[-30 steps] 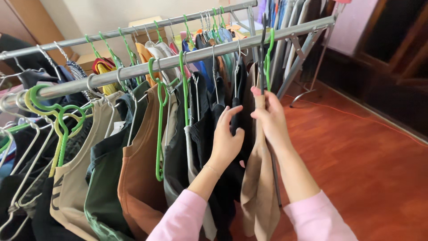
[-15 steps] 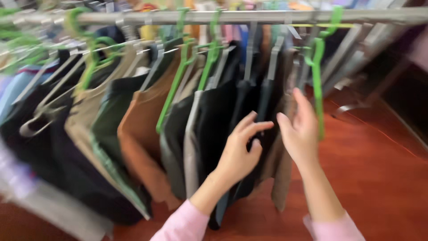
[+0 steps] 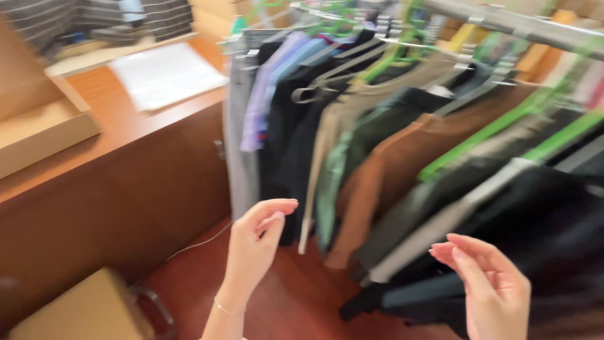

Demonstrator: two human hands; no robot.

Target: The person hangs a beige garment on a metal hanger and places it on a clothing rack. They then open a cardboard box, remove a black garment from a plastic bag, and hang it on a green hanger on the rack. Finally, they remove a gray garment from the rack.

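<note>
Fingers on both of your hands are spread loose and curled, holding nothing: your left hand (image 3: 258, 242) hangs in the air with thumb and forefinger nearly meeting, and your right hand (image 3: 487, 286) opens palm-up just beside the dark clothes, apart from them as far as the blur lets you tell. Nearest to you is the row of garments on the metal rail (image 3: 503, 22), which runs from the upper right corner down toward the middle of the view; each piece hangs long axis downward from its hanger, hems toward the red wooden floor (image 3: 296, 302), so the fabric falls flat and the pieces pack side by side. Nearest your right hand is a black garment (image 3: 535, 214) on a green hanger (image 3: 497, 129); further along come a brown top (image 3: 390, 182), a beige one (image 3: 327, 135), dark pieces and a grey garment (image 3: 242, 126) at the far end. Left of the rack stands a wooden counter (image 3: 126, 182) bearing a shallow cardboard box (image 3: 38, 123) and white sheets (image 3: 167, 72), with another carton (image 3: 82, 311) on the floor below.
</note>
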